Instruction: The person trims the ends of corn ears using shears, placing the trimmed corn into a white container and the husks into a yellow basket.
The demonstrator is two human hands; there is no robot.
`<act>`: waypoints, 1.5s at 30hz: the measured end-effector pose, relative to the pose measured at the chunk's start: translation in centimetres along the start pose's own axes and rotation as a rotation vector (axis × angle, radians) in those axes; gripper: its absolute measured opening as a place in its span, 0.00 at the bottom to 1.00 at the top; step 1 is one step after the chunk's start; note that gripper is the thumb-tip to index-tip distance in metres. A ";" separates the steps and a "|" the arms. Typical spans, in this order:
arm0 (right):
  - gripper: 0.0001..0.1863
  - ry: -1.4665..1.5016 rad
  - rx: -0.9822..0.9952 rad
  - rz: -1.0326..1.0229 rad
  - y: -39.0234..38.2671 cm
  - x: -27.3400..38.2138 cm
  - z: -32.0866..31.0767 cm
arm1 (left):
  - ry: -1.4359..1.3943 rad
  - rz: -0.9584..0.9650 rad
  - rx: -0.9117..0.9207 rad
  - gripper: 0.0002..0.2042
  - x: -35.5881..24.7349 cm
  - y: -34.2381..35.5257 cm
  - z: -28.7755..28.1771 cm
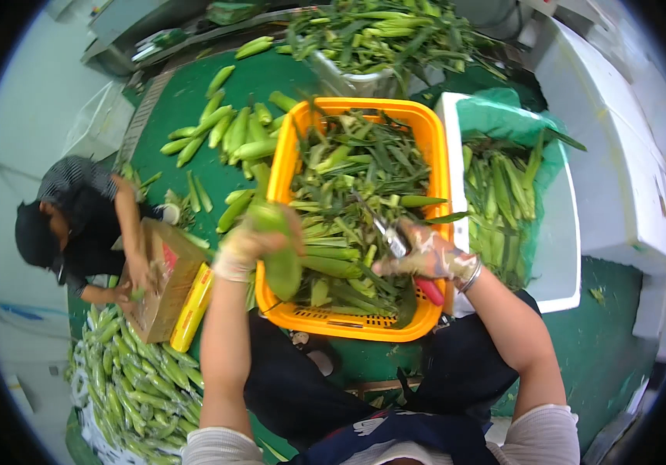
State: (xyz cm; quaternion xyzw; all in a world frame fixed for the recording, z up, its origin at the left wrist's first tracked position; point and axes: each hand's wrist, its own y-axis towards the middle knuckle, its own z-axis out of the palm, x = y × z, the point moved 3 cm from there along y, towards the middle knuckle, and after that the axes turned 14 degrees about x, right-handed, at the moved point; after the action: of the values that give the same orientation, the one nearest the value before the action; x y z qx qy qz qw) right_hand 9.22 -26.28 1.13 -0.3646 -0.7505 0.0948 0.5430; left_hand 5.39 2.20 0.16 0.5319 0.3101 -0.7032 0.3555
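Observation:
A green ear of corn point(282, 267) in its husk, blurred by motion, is in the grip of my gloved left hand point(251, 244) over the left rim of an orange plastic basket point(433, 147). Trimmed husks and leaves point(356, 178) fill that basket, which stands in front of my knees. My right hand point(430, 256), in a clear glove with a bracelet at the wrist, is closed round a knife point(391, 239). Its red handle point(430, 291) sticks out below the palm, and the blade points up and left over the husks.
Unwrapped corn ears point(232, 132) lie on the green floor point(185, 85). At right stands a white foam box point(561, 271) holding leafy corn. A heaped husk bin point(348, 77) is behind. At left, a co-worker point(77, 209) bends by a cardboard box point(162, 271), near wrapped corn point(135, 387).

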 end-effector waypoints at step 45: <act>0.32 0.239 -0.737 -1.111 -7.2 2.4 -4.6 | -0.963 0.114 0.248 0.31 3.7 11.8 9.4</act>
State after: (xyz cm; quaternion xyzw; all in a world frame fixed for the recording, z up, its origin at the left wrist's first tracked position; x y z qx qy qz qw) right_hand 9.70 -31.05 8.57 -0.0941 -0.7445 -0.5015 0.4305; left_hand 9.56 -12.66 -1.80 0.2010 -0.0047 -0.8800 0.4303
